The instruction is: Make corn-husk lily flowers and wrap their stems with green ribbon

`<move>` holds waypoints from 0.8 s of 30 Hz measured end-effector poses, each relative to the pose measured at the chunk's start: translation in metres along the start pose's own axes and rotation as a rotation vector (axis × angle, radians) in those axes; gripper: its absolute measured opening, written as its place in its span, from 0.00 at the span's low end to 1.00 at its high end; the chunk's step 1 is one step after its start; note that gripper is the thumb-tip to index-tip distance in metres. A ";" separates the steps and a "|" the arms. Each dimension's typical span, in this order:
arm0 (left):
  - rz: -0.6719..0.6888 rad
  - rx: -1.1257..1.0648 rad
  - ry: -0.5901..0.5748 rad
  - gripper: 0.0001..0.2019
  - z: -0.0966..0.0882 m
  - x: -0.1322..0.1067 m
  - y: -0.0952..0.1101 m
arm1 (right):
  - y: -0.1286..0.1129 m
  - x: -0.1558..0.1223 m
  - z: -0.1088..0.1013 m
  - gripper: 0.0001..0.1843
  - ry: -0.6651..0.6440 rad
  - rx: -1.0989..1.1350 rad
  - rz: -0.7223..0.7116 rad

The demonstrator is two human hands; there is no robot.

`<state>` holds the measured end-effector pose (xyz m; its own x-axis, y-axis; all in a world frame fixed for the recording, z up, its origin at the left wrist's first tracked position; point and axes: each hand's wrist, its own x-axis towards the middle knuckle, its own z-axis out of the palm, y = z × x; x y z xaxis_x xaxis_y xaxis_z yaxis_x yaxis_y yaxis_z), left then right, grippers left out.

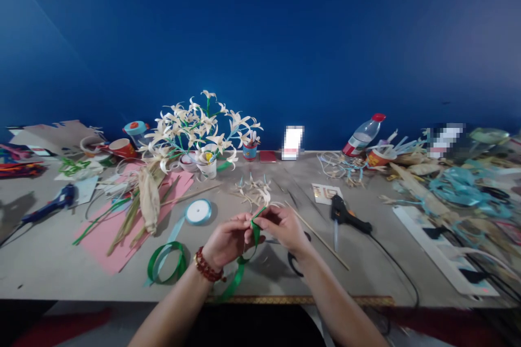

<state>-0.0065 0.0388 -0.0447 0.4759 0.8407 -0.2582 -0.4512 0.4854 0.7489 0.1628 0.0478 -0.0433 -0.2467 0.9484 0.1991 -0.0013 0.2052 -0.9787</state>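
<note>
My left hand (pixel 228 239), with a red bead bracelet on its wrist, and my right hand (pixel 282 227) meet over the front of the grey table (pixel 49 260). Both pinch a green ribbon (pixel 244 263) that hangs down in a loop toward the table edge. Above the fingers a pale straw flower (pixel 257 191) sticks up, and the ribbon touches its stem. Which hand holds the stem is hidden.
A black glue gun (pixel 345 217) with its cord lies right of my hands, a blue glue gun (pixel 52 203) at far left. A light blue ribbon roll (pixel 198 211), a green ribbon coil (pixel 165 263), pink paper (pixel 106 238), scissors (pixel 295 263) and a cup of straw flowers (pixel 199 130) stand around.
</note>
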 end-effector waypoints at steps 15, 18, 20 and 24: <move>0.714 0.940 0.250 0.02 0.014 -0.009 0.019 | -0.017 -0.003 0.000 0.04 -0.028 -0.461 -0.114; 0.704 0.924 0.264 0.03 0.015 -0.009 0.016 | -0.019 -0.004 0.001 0.04 -0.027 -0.453 -0.122; 0.638 0.837 0.260 0.04 0.014 -0.009 0.015 | -0.021 -0.005 0.001 0.04 -0.036 -0.409 -0.127; 0.487 0.632 0.211 0.05 0.010 -0.007 0.014 | -0.026 -0.004 0.000 0.05 -0.064 -0.306 -0.147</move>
<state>-0.0088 0.0371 -0.0256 0.1565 0.9801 0.1221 -0.0307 -0.1187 0.9925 0.1635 0.0383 -0.0189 -0.3260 0.8882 0.3238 0.2471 0.4106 -0.8777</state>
